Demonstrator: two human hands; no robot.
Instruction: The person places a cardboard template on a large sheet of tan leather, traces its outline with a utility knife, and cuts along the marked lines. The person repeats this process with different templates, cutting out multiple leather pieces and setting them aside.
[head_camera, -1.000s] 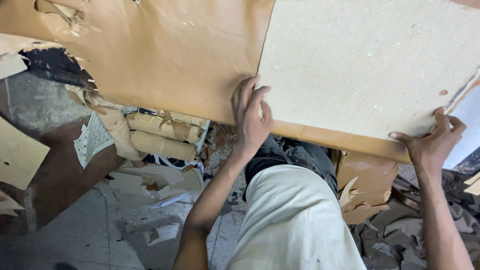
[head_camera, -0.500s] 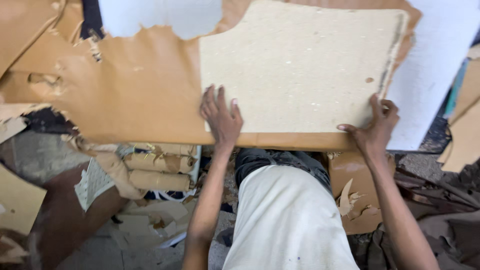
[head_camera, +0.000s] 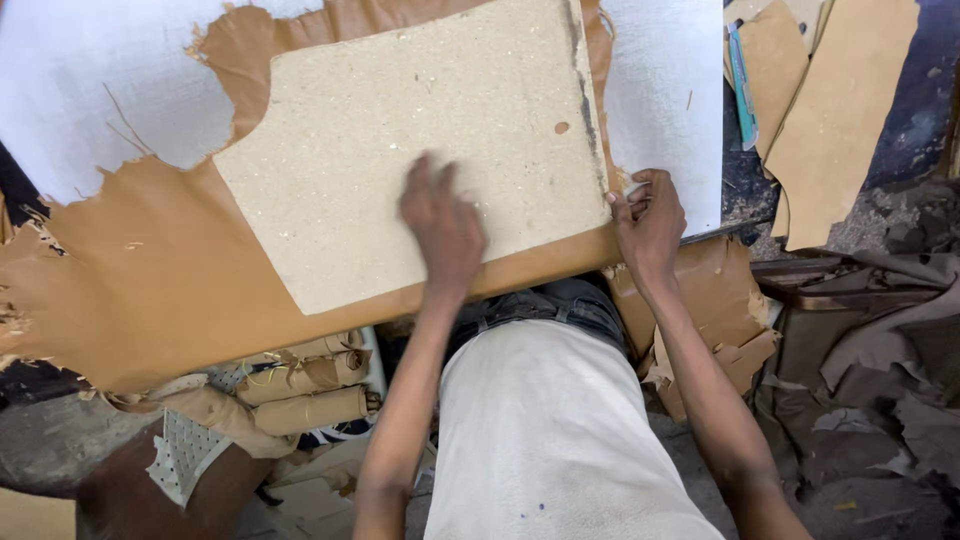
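Nearest the camera, rolled tan leather pieces (head_camera: 305, 395) lie below the desk edge, left of the person's white-shirted torso. The left hand (head_camera: 442, 222) lies flat on the pale speckled board (head_camera: 400, 130), fingers spread and pressing down. The right hand (head_camera: 650, 220) grips the board's lower right corner, fingers curled around its edge. The board rests on a tan leather sheet (head_camera: 150, 290), which overhangs the white desk (head_camera: 90, 90). Further right, tan leather offcuts (head_camera: 830, 110) lie apart.
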